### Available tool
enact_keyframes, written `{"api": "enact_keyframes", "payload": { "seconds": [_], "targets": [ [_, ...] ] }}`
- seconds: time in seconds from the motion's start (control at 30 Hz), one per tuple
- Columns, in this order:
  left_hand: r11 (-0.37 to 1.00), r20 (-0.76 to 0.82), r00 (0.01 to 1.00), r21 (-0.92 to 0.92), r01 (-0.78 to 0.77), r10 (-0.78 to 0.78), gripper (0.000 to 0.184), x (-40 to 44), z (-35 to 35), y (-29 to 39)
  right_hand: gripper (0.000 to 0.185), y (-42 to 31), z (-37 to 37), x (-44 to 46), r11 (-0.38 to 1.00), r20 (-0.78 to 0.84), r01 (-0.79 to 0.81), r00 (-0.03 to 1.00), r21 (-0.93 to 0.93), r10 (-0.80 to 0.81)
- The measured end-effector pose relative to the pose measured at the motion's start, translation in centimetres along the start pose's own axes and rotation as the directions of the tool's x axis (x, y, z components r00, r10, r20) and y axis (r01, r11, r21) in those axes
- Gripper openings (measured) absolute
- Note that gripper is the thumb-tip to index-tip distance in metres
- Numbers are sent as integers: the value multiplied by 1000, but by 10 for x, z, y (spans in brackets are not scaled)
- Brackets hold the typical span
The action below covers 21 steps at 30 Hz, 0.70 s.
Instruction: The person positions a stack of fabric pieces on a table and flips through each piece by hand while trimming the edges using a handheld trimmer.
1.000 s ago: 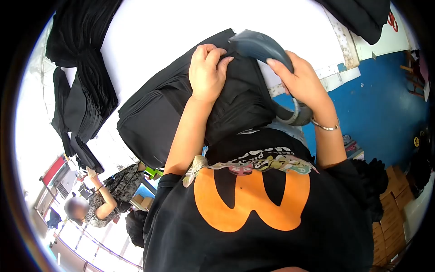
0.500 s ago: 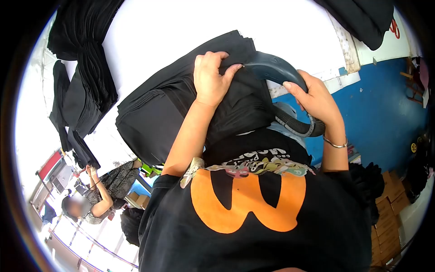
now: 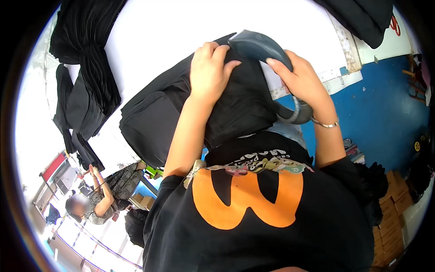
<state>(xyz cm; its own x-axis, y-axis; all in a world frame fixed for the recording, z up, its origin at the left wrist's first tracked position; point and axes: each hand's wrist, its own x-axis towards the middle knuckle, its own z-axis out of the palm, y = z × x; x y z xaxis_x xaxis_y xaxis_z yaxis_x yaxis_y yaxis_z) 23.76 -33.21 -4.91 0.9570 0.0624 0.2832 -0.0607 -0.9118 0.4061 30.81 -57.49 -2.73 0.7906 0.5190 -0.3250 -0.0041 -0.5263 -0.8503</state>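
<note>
Blue floor (image 3: 362, 104) lies beside the white table (image 3: 181, 27) (brown cartons (image 3: 389, 224) stacked at right).

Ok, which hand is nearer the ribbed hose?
Right. The right hand grips the dark handheld tool, with the ribbed hose just below it in view; the left hand is farther off, on the black fabric.

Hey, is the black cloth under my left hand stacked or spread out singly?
Stacked: the black cloth shows many layered edges in a thick pile beneath your left hand.

pass: white tabletop (image 3: 154, 41) between black stack (image 3: 152, 120) and cloth pile (image 3: 93, 97) | block: tool (image 3: 260, 45) at stack's corner, hose (image 3: 302, 113)
</note>
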Motion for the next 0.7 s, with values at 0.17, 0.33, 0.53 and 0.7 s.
{"api": "enact_keyframes", "payload": {
  "seconds": [0.17, 0.33, 0.53, 0.7],
  "targets": [
    [969, 50, 982, -158, 190, -184, 36, -15, 16, -9, 54, 9, -19, -26, 997, 93, -81, 992, 7, 81],
    [964, 61, 980, -174, 199, -191, 35, -16, 20, -9, 56, -11, -5, -4, 994, 94, -103, 991, 31, 99],
    [895, 3, 951, -338, 291, -309, 30, -21, 18, -10, 55, -10, -12, -25, 995, 69, -16, 997, -95, 22],
    [934, 27, 956, -209, 291, -292, 27, -15, 19, -6, 55, -21, 7, 1, 978, 29, 14, 1000, -208, -8]
  ]
}}
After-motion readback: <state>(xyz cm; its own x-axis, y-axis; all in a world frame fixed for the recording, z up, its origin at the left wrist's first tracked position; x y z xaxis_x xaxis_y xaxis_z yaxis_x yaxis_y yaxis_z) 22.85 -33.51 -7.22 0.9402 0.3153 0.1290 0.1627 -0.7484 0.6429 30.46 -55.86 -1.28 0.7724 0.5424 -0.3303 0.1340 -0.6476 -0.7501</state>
